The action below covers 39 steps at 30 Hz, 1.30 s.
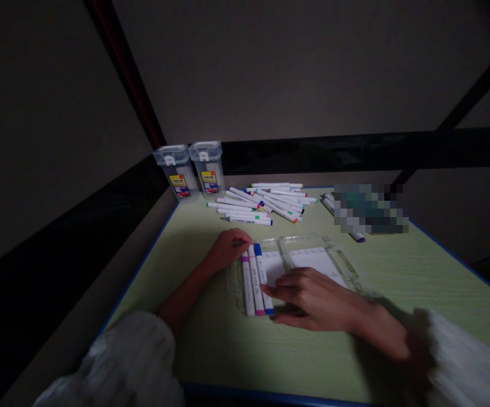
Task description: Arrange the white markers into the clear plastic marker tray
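Observation:
A clear plastic case (285, 265) lies unfolded on the table, with a white paper sheet (317, 259) in it. Three white markers lie side by side at its left: a purple-banded marker (248, 285), a pink-ended marker (256, 282) and a blue-ended marker (264, 280). My left hand (229, 249) is closed, with curled fingertips at the case's upper left corner beside the marker tops; whatever it grips is hidden. My right hand (310, 299) hovers over the case's lower middle. Its fingers are apart and empty, the index fingertip against or just over the blue-ended marker.
A loose pile of white markers (266, 203) with coloured ends spreads behind the case. Two lidded clear boxes (209, 167) stand at the back left corner. More markers (359, 237) lie at right, beside a pixelated flat object (368, 209). Walls border the table (236, 362).

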{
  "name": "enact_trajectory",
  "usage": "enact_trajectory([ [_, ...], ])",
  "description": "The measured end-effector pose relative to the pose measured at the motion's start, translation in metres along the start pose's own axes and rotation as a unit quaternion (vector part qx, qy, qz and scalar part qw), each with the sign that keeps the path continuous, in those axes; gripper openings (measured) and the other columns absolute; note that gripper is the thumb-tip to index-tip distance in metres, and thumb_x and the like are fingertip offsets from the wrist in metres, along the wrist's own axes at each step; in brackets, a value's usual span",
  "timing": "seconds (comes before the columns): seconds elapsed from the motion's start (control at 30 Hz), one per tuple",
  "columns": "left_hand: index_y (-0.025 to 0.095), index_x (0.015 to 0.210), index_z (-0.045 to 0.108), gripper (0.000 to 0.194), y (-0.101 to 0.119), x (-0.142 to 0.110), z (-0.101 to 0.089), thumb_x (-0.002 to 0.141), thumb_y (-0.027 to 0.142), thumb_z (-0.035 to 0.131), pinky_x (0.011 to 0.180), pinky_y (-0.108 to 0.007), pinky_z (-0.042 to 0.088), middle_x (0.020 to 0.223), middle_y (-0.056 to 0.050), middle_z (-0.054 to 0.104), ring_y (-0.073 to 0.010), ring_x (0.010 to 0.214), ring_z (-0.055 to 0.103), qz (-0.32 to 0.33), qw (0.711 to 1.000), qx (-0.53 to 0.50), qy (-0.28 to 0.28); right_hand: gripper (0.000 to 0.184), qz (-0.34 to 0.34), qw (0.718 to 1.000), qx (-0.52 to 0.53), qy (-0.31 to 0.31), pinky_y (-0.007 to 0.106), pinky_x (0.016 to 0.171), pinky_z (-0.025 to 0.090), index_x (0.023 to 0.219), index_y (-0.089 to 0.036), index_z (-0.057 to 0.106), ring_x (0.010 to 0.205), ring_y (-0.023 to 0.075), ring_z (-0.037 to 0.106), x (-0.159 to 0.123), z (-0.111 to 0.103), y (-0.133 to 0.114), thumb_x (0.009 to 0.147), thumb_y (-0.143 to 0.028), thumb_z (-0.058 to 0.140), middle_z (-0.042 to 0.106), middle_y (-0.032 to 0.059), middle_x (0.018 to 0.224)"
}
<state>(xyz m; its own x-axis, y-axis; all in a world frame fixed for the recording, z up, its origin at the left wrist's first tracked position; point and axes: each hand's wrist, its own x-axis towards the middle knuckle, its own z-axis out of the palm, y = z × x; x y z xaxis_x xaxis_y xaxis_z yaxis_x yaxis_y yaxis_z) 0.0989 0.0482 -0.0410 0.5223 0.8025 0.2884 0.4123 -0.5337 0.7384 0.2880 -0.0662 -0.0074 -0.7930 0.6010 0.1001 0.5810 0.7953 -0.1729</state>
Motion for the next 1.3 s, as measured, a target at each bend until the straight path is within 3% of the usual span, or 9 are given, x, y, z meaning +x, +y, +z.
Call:
enact_trajectory([
  [0.6,0.011,0.065,0.063,0.008,-0.002,0.001,-0.007,0.064,0.015,0.056,0.07,-0.026,0.048,0.079,-0.007,0.065,-0.0145,0.075,0.06,-0.043,0.995,-0.085,-0.023,0.04,0.008,1.0,0.0,-0.026,0.034,0.067,0.043,0.11,-0.013,0.054,0.078,0.0216,0.059,0.001,-0.001,-0.001,0.08,-0.039,0.047,0.063,0.0102,0.09],
  [1.3,0.01,0.063,0.062,0.009,-0.001,0.001,-0.006,0.065,0.014,0.055,0.067,-0.025,0.047,0.078,-0.007,0.065,-0.0136,0.071,0.06,-0.05,0.997,-0.064,-0.011,0.037,0.007,1.0,0.006,-0.008,0.031,0.064,0.042,0.107,-0.015,0.054,0.073,0.0182,0.055,0.002,-0.002,-0.001,0.08,-0.04,0.047,0.059,0.0068,0.086],
])
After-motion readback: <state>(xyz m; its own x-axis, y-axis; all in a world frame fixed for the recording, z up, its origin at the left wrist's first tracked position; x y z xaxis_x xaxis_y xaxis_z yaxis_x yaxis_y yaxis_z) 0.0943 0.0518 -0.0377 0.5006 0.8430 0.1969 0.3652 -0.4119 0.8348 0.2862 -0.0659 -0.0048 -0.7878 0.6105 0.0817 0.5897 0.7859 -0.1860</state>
